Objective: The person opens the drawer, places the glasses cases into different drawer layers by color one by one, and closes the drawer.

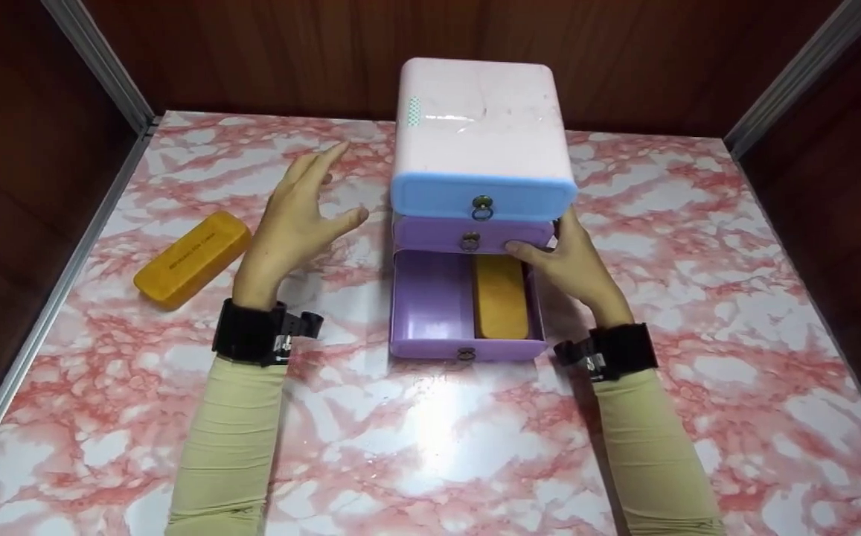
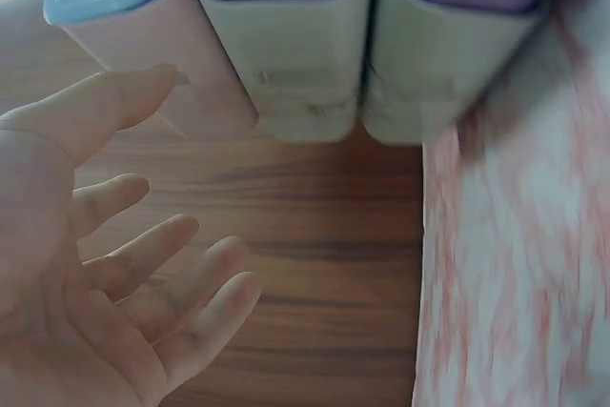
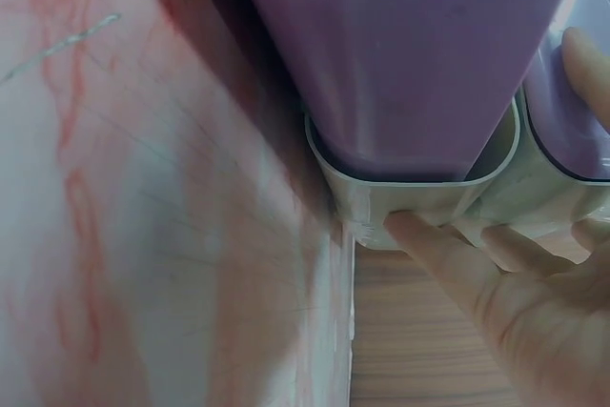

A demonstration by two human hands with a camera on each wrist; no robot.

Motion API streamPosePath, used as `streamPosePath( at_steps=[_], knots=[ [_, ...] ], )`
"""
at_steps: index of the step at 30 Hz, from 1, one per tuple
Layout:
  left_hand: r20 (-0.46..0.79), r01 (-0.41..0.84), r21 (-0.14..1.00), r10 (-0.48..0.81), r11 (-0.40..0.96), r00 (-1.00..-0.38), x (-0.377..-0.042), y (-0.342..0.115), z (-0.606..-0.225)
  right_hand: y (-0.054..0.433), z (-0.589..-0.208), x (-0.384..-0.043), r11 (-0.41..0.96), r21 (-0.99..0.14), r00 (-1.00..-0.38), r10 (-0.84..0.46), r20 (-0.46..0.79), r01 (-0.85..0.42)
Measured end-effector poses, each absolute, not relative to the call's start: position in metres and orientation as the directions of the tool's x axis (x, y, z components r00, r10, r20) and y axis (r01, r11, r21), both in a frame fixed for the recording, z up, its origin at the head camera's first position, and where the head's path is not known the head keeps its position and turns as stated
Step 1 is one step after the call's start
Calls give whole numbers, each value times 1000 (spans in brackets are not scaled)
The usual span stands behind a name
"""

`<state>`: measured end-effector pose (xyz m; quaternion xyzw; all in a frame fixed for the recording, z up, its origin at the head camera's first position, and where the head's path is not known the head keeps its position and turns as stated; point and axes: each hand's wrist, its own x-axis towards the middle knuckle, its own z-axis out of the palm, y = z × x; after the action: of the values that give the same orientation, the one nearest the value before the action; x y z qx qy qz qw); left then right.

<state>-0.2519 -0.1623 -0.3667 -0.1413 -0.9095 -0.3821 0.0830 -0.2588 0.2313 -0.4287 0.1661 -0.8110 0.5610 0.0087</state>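
Note:
A three-tier drawer cabinet (image 1: 484, 123) stands upright, with a pale pink top casing and a blue top drawer front (image 1: 430, 197). Its purple bottom drawer (image 1: 430, 298) is pulled out and holds a yellow oblong case (image 1: 501, 298) along its right side. My right hand (image 1: 583, 268) holds the cabinet's right side, thumb on the purple middle drawer front (image 1: 430, 232) and fingers against the side wall of the casings (image 3: 381, 207). To the left of the cabinet, my left hand (image 1: 292, 216) is raised with fingers spread, touching nothing; the left wrist view shows its palm (image 2: 57, 264) beside the casings.
A second yellow oblong case (image 1: 196, 257) with small dark lettering lies on the marbled red-and-white tabletop (image 1: 370, 461), left of my left hand. Dark wooden panels (image 1: 289, 59) rise behind and on both sides. Both wrists wear black straps.

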Motion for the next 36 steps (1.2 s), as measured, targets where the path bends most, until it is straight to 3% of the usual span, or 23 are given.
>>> streamPosePath(
  at_steps=[15, 24, 36],
  knots=[
    [180, 311, 476, 256, 822, -950, -248, -224, -366, 228, -429, -261, 292, -916, -943, -267, 198, -275],
    [196, 340, 396, 283, 853, -939, -234, -262, -375, 232, -427, -259, 291, -921, -948, -260, 185, -260],
    [117, 325, 311, 303, 893, -946, -222, -300, -388, 231, -428, -259, 279, -926, -947, -267, 180, -255]
  ],
)
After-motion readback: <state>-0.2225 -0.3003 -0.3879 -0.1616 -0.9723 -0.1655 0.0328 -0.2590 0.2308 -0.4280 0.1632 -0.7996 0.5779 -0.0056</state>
